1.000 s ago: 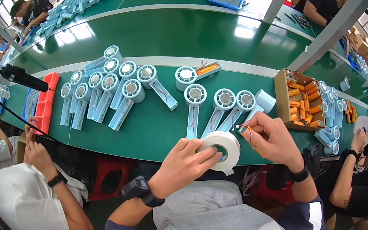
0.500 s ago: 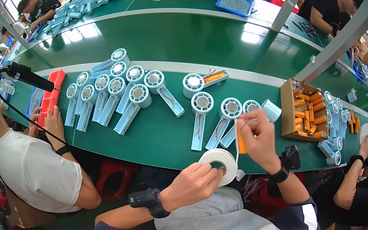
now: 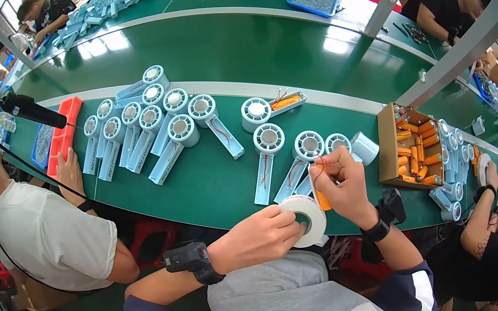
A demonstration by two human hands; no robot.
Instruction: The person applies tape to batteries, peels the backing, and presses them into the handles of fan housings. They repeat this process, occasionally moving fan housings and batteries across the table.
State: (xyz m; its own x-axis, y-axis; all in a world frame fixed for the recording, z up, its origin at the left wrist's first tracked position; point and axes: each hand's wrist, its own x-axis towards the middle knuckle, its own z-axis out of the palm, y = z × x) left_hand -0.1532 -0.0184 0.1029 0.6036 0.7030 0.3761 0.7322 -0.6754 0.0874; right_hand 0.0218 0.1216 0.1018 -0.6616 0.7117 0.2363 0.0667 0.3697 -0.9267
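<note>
My left hand (image 3: 260, 237) grips a roll of white tape (image 3: 314, 211), its fingers hooked through the core. Close beside the roll, my right hand (image 3: 346, 187) pinches an orange cylindrical battery (image 3: 322, 198) with thin red and dark wires at its top. The battery is upright, partly covered by my fingers. Just beyond my right hand lie light-blue handheld fan housings; one fan (image 3: 309, 144) has its round head toward the far side and wires in its open handle. Another fan (image 3: 255, 114) has an orange battery in its handle.
More blue fans (image 3: 182, 131) lie in a cluster on the left of the green table (image 3: 203, 192). At the right stands a cardboard box (image 3: 386, 156) of orange batteries. A co-worker at the left holds a red fixture (image 3: 65, 135) beneath a black electric screwdriver (image 3: 37, 111). Other people work around.
The white strip that stretched beside the battery no longer shows hanging between my hands. The tape roll has come nearer the battery, and its wires now stand out above my right fingers.
</note>
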